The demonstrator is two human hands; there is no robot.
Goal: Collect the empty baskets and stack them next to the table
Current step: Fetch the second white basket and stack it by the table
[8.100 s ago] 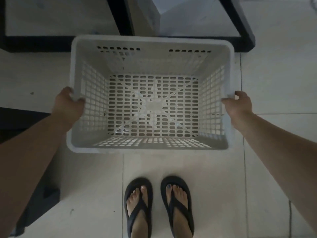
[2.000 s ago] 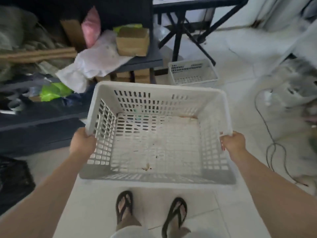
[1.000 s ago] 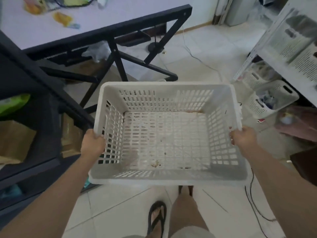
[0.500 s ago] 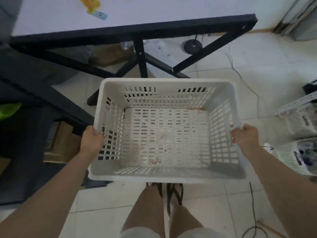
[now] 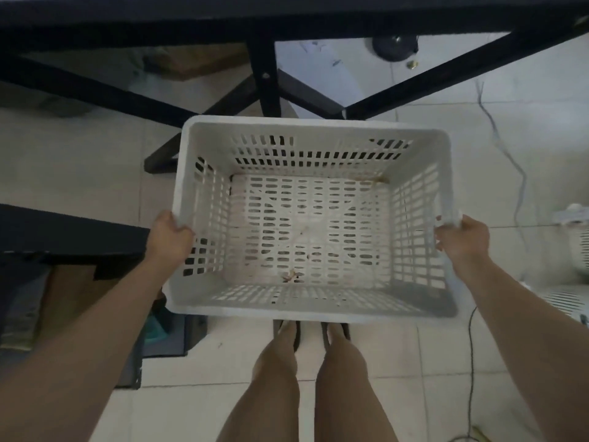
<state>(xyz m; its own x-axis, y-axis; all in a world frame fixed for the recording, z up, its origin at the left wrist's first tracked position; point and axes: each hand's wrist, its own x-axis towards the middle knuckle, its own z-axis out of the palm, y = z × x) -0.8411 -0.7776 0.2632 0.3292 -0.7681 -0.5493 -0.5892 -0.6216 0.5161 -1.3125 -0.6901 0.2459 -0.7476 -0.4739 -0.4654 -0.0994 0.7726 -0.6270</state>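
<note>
Fingers (image 5: 181,230) of the left hand (image 5: 168,240): curled over the left rim of the basket (image 5: 314,122), gripping it; fingers (image 5: 442,229) of the right hand (image 5: 465,240): curled likewise round the right rim, a little further forward; basket: white slotted plastic, rectangular, held roughly level in the air in front of the person's legs (image 5: 287,378), above the tiled floor (image 5: 79,161), its far wall close to the black braced leg of the table (image 5: 264,27); contents: none but a small scrap of debris (image 5: 290,276) by the near wall; adjacent items: other white baskets (image 5: 573,247) at the right edge, partly cut off, and a thin cable (image 5: 519,173) trailing over the tiles on that side; step in hand, as judged: bringing this basket down to its place beside the table; handling notes: lower both sides together so the base lands flat; keep the far wall off the slanted braces; set it on bare tile, clear of the cable; whether a stack already waits below cannot be told, so look under the base first and nest rim to rim if one does; loosen the grip only once the base is seated.
</note>
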